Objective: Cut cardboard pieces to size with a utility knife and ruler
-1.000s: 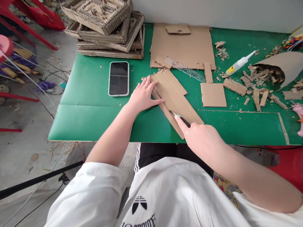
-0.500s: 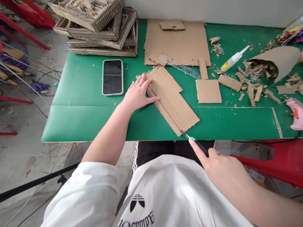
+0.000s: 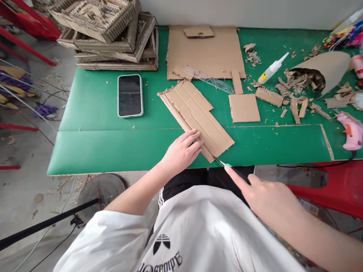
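A long stepped piece of corrugated cardboard (image 3: 195, 113) lies diagonally on the green table (image 3: 113, 147). My left hand (image 3: 183, 151) rests on its near left edge with the fingers laid flat on the card. My right hand (image 3: 266, 198) grips a craft knife (image 3: 231, 170), index finger stretched along the handle. The blade tip sits at the cardboard's near corner, at the table's front edge.
A phone (image 3: 129, 95) lies left of the cardboard. Behind are a large cardboard sheet (image 3: 205, 53), a clear ruler (image 3: 210, 80), a small square piece (image 3: 244, 107), a glue bottle (image 3: 272, 68), scraps and a cardboard cone (image 3: 326, 70). Stacked cardboard trays (image 3: 110, 34) stand back left, a pink glue gun (image 3: 350, 130) at right.
The knife ran down the cardboard to its near corner and off the edge. My left hand then slid from the far end of the piece to its near end.
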A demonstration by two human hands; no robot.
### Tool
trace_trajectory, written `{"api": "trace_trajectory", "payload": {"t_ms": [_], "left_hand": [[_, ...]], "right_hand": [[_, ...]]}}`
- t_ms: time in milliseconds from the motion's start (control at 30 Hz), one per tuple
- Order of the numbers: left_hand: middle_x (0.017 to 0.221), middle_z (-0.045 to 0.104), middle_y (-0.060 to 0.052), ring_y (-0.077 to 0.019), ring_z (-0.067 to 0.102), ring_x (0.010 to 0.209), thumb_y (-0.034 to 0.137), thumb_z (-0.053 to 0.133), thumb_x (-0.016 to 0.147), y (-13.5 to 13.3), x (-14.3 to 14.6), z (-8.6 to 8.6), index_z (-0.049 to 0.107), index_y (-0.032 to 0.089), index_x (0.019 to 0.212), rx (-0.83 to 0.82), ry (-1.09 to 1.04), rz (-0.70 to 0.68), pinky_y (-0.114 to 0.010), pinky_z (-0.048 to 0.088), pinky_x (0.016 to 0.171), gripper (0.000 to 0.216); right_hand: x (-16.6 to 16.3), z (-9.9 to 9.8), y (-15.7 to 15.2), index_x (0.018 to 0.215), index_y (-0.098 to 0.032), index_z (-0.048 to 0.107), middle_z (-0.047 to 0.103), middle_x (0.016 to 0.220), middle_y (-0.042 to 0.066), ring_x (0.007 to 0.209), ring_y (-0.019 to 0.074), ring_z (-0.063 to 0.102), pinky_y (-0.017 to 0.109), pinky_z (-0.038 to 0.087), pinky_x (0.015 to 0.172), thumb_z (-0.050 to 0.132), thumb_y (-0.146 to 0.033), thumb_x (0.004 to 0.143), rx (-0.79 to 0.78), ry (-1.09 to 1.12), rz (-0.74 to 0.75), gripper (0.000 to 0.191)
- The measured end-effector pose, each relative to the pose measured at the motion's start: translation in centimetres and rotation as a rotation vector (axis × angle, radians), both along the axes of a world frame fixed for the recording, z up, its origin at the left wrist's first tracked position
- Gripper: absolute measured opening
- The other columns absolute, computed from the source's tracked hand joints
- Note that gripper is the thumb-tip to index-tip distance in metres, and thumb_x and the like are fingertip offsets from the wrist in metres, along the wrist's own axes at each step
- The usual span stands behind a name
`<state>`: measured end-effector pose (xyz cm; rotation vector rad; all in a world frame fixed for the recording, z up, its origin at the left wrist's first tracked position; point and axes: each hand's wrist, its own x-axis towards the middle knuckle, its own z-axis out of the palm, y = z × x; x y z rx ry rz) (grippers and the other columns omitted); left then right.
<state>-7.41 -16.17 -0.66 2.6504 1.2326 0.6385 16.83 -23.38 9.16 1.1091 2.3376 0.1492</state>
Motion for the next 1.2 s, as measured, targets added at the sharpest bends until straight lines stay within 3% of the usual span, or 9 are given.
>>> {"api": "trace_trajectory", "payload": {"t_ms": [133, 233, 333, 467, 800, 1200], "left_hand": [[0.114, 0.065, -0.012, -0.0233, 0.058, 0.113, 0.021, 0.044, 0.093, 0.7, -0.1, 0.0, 0.062, 0.012, 0.11, 0.012, -0.052, 0.033, -0.04, 0.047, 0.102, 0.027], [0.115, 0.064, -0.013, -0.0243, 0.057, 0.114, 0.023, 0.043, 0.093, 1.0, 0.1, 0.2, 0.063, 0.014, 0.107, -0.007, -0.046, 0.086, -0.042, 0.048, 0.1, 0.026], [0.124, 0.057, -0.017, -0.0281, 0.05, 0.124, 0.027, 0.045, 0.092, 0.8, 0.3, 0.1, 0.064, 0.016, 0.105, -0.023, -0.027, 0.146, -0.047, 0.046, 0.101, 0.025], [0.128, 0.056, -0.017, -0.0275, 0.046, 0.128, 0.028, 0.045, 0.093, 0.5, 0.4, -0.1, 0.06, 0.014, 0.108, -0.054, -0.032, 0.143, -0.047, 0.044, 0.104, 0.026], [0.128, 0.057, -0.017, -0.0263, 0.046, 0.128, 0.025, 0.045, 0.093, 0.6, 0.3, -0.4, 0.059, 0.01, 0.11, -0.039, -0.071, 0.148, -0.045, 0.043, 0.106, 0.027], [0.127, 0.058, -0.016, -0.0255, 0.046, 0.128, 0.026, 0.043, 0.094, 0.5, 0.5, -0.2, 0.059, 0.011, 0.112, -0.044, -0.029, 0.163, -0.044, 0.042, 0.108, 0.029]], "right_hand": [[1.1, 1.4, 2.0, 0.143, -0.028, 0.033, 0.05, 0.057, -0.004, 0.041, 0.0087, 0.046, 0.024, 0.022, 0.042, 0.045, -0.012, 0.082, 0.087, 0.182, 0.049, 0.064], [-0.3, 1.7, 4.6, 0.143, -0.027, 0.035, 0.05, 0.055, -0.003, 0.039, 0.0079, 0.041, 0.025, 0.02, 0.042, 0.038, -0.02, 0.09, 0.154, 0.233, -0.046, 0.053], [-3.0, 0.7, 7.5, 0.144, -0.03, 0.03, 0.057, 0.06, 0.0, 0.043, 0.0109, 0.049, 0.026, 0.018, 0.043, 0.033, -0.024, 0.092, 0.113, 0.171, -0.141, 0.053], [-5.4, -1.0, 9.8, 0.146, -0.03, 0.024, 0.065, 0.07, 0.004, 0.054, 0.0167, 0.061, 0.025, 0.023, 0.045, 0.03, -0.024, 0.092, 0.052, 0.169, -0.156, 0.054], [-6.8, -2.3, 10.0, 0.147, -0.026, 0.019, 0.065, 0.076, 0.01, 0.061, 0.0177, 0.065, 0.022, 0.036, 0.052, 0.031, -0.017, 0.09, 0.05, 0.161, -0.177, 0.059], [-7.3, -3.3, 10.2, 0.148, -0.023, 0.017, 0.064, 0.078, 0.011, 0.063, 0.0172, 0.065, 0.022, 0.038, 0.052, 0.029, -0.014, 0.089, 0.06, 0.19, -0.162, 0.06]]}}
